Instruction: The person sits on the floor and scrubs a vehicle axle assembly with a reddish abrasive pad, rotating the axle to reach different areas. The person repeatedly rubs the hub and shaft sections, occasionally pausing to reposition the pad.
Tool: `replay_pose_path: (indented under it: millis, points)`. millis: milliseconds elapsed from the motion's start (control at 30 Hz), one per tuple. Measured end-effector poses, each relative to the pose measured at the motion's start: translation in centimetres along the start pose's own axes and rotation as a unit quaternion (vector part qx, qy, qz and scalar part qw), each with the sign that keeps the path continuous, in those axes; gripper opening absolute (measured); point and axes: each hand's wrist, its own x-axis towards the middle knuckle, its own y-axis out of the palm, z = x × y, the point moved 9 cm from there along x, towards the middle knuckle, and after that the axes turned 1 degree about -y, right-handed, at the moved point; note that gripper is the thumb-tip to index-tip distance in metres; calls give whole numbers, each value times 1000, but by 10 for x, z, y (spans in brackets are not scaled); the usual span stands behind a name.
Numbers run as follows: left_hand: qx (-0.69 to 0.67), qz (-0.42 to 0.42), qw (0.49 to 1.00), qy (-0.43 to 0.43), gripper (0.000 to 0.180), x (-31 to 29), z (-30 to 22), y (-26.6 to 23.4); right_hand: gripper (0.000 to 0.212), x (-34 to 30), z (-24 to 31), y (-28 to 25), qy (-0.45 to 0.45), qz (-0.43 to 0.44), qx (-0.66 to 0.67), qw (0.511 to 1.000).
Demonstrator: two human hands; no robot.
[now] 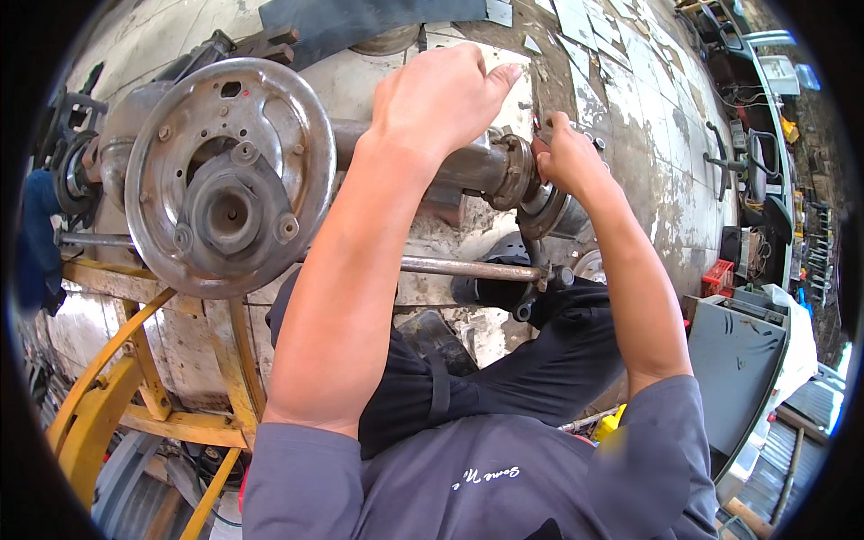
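A rusty steel vehicle axle point(472, 164) runs across in front of me, with a large round backing plate point(310, 112) at its left. Over the axle tube hangs my left hand point(438, 97), back up and thumb stretched to the right; its other fingers are hidden. My right hand point(573, 160) is closed beside the flanged right end point(517, 173) of the axle. A small red thing point(540, 146) shows between its fingers, too covered for its kind to be told. Below lies a steel rod point(468, 267) with a jointed end, close to my knees.
A yellow metal frame point(184, 425) stands at the lower left. On the right are a grey metal cabinet point(733, 360), a red crate point(717, 277) and a bench with assorted parts. The floor point(634, 193) is worn, with peeling tiles. A dark sheet point(360, 22) lies at the back.
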Motion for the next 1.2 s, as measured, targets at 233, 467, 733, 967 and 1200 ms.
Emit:
replay_pose_path:
  millis: [233,467,733,967,1200]
  points:
    - [-7,-15,1000,1,58,1,5,-4,50,-2,-5,14,-31,46,-39,998]
    - [-17,-17,1000,-5,57,5,6,-6,48,-20,6,5,-38,9,4,999]
    - [-7,-19,1000,0,56,7,6,-1,42,-14,-8,15,40,102,28,994]
    - [3,0,1000,-6,56,5,3,0,52,-24,1,38,101,289,-3,952]
    - [1,24,1000,-5,56,6,5,5,100,-55,-8,66,218,216,262,915]
